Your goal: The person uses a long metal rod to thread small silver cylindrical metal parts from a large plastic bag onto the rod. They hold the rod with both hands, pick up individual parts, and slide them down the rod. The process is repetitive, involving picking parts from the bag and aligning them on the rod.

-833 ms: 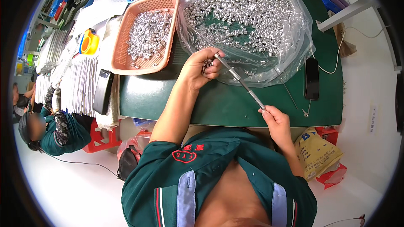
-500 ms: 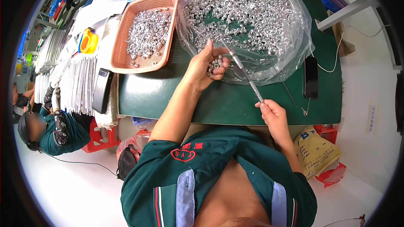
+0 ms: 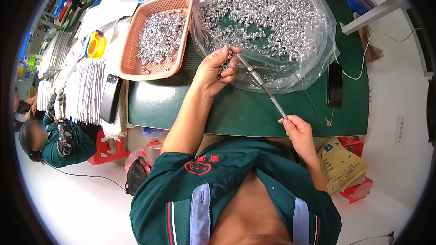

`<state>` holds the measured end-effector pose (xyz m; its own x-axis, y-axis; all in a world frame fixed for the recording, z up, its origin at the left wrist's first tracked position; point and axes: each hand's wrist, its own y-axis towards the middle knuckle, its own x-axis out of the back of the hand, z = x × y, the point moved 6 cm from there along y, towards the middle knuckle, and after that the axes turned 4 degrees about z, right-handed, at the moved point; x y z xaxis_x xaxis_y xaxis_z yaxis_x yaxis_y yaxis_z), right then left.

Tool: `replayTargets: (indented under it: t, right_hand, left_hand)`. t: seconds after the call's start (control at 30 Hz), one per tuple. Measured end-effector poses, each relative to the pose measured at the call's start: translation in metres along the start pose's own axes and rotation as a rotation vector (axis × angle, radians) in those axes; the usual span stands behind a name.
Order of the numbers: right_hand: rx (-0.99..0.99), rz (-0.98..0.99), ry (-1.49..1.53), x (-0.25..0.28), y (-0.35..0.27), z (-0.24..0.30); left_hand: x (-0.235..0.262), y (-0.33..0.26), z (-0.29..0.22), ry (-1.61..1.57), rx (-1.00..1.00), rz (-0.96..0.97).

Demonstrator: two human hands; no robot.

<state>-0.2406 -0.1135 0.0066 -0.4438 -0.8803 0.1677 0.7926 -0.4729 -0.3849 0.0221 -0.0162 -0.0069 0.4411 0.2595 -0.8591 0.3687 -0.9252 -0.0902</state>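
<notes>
Green tabletop (image 3: 240,120), near edge toward the wearer. Right hand (image 3: 298,131) pinches the lower end of a slim silver metal rod (image 3: 255,78), aslant above the table. Left hand (image 3: 214,71) curls round short silver metal cylinders (image 3: 224,67), fingertips by the rod's upper tip; contact unclear. Step appears to be threading cylinders on; next calls for aligning bore and tip. Open room: bare strip below the clear plastic bag (image 3: 290,81); peach perforated plastic basket (image 3: 154,77) bounds the left.

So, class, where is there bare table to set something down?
Front left, between the orange basket, left forearm and table's near edge; front middle, between that forearm and the metal rod. Crowded: farther back, clear plastic bag of metal sleeves.
</notes>
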Motion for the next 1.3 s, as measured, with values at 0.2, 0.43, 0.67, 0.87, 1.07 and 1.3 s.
replayTargets:
  t: [0.2,0.43,0.67,0.87,1.07,1.3]
  right_hand:
    - [0.011,-0.009,-0.035,0.002,0.001,0.000]
    - [0.014,-0.001,-0.063,0.000,0.001,0.001]
    - [-0.014,0.038,-0.015,-0.008,0.000,0.000]
    - [-0.059,0.066,0.053,-0.019,0.002,-0.008]
    - [-0.099,0.080,0.098,-0.026,0.002,-0.008]
    - [-0.103,0.083,0.066,-0.029,0.003,-0.001]
  left_hand:
    - [0.000,0.000,0.003,-0.120,0.046,0.023]
    - [0.002,0.001,0.005,-0.032,0.008,-0.072]
    - [0.013,0.005,0.006,-0.037,-0.057,-0.125]
    - [0.008,0.005,0.005,-0.023,-0.116,-0.142]
    - [0.004,0.004,0.004,0.018,-0.144,-0.125]
    - [-0.008,-0.003,-0.007,0.654,-0.368,-0.308]
